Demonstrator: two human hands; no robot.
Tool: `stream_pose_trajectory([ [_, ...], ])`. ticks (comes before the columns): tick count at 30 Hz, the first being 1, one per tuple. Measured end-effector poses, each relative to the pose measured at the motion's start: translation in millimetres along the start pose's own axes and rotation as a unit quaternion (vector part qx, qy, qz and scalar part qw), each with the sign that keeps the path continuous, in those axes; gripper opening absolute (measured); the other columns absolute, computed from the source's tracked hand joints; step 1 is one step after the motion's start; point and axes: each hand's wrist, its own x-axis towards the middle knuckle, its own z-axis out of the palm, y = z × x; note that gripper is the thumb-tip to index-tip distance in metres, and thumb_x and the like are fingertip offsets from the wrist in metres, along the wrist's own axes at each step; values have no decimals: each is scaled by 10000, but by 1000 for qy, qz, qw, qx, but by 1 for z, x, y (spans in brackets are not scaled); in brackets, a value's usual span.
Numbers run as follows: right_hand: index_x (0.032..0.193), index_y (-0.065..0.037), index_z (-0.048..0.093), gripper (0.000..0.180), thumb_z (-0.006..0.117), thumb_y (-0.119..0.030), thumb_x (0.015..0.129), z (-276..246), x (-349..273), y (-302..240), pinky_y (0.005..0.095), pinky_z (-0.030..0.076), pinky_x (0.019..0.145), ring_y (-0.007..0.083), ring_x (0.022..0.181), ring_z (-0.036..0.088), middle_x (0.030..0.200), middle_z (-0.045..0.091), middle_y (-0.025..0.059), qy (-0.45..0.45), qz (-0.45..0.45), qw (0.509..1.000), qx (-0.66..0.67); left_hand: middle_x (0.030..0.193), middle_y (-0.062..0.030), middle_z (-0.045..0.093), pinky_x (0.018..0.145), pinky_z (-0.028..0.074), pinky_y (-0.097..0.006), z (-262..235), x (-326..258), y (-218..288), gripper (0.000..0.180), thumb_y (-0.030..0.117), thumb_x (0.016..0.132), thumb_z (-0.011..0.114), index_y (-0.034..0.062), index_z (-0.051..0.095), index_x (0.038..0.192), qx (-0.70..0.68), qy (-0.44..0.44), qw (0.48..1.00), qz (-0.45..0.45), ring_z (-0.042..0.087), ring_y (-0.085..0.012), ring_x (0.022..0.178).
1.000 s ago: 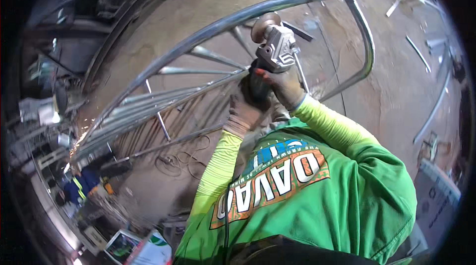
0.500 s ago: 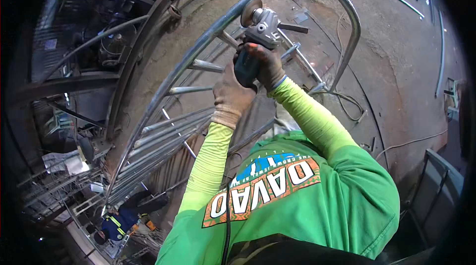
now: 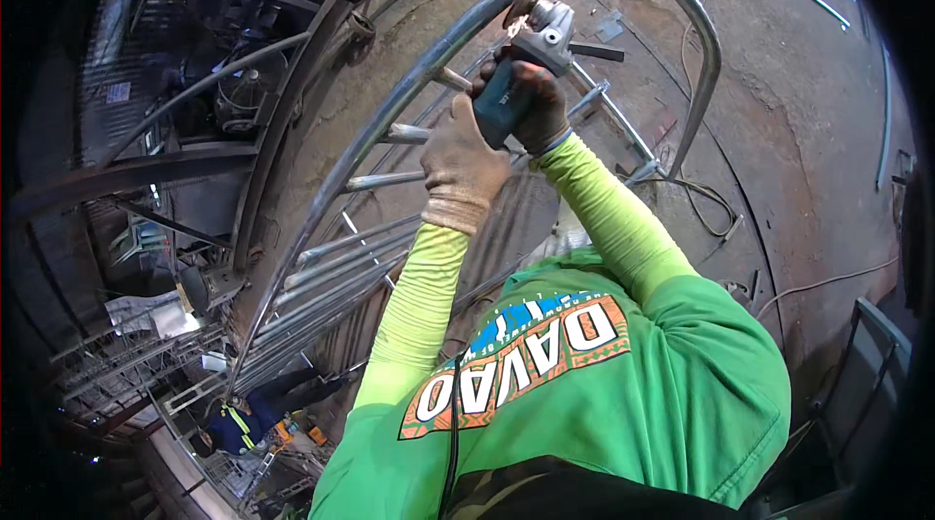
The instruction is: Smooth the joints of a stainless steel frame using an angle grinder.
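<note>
Both of my gloved hands are closed around the dark teal body of an angle grinder (image 3: 499,103). My left hand (image 3: 462,169) wraps the rear of the body. Ahead of it and to the right, my right hand (image 3: 542,109) grips nearer the metal head. The grinding disc (image 3: 524,0) is tilted against the underside of a curved metal tube rail (image 3: 429,64), with a bright orange-white glow beside the disc. A dark side bar (image 3: 597,53) sticks out to the right of the grinder head. Several tube rungs (image 3: 382,179) run off the rail below my left hand.
A bent tube (image 3: 703,43) curves down on the right, near a loop of cable (image 3: 716,218). Loose pipes (image 3: 816,2) lie on the floor (image 3: 769,130) at far right. Lower left, another person (image 3: 239,426) in dark blue clothing is among metal frames. A rusty beam (image 3: 302,92) stands left.
The grinder and both hands have moved slightly right, and the grinder head is higher in view. A bright glow has appeared by the disc. The whole view has shifted a little.
</note>
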Motion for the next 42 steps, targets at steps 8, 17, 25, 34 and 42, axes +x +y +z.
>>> stream_pose_trajectory([
  [8, 1213, -62, 493, 623, 690, -372, 710, 6, -9, 8, 465, 458, 918, 287, 939, 591, 995, 586, 101, -49, 57, 995, 67, 1169, -242, 566, 856, 506, -466, -21, -27, 7, 817, 178, 625, 820, -39, 398, 1290, 22, -43, 999, -5, 607, -418, 1015],
  [17, 1158, -49, 550, 457, 661, -324, 810, 6, -10, 3, 490, 505, 893, 317, 957, 637, 1002, 632, 148, 14, 61, 996, 65, 951, -240, 648, 775, 526, -455, -12, -12, -7, 589, 216, 605, 789, 24, 521, 1094, -63, -70, 996, -6, 641, -422, 894],
  [25, 1143, -53, 578, 394, 615, -344, 879, 6, -11, -3, 489, 515, 897, 338, 973, 639, 1026, 639, 154, 78, -6, 996, -38, 792, -190, 652, 697, 520, -395, -4, 10, -11, 479, 230, 554, 779, 16, 602, 945, -168, -21, 980, 103, 658, -346, 752],
  [34, 1057, -37, 620, 324, 633, -298, 864, 10, 8, -18, 430, 532, 861, 279, 908, 659, 966, 663, 122, 97, -30, 990, -95, 939, -191, 684, 756, 524, -399, -4, 24, -7, 540, 227, 554, 776, 36, 620, 1033, -200, -126, 972, 13, 671, -320, 852],
  [42, 1101, -47, 610, 381, 617, -349, 870, 13, 6, -21, 450, 520, 897, 293, 943, 656, 1015, 658, 136, 77, -19, 991, -105, 869, -191, 660, 728, 520, -399, -11, 24, -1, 478, 212, 559, 761, 35, 608, 976, -189, -70, 979, 39, 650, -326, 803],
])
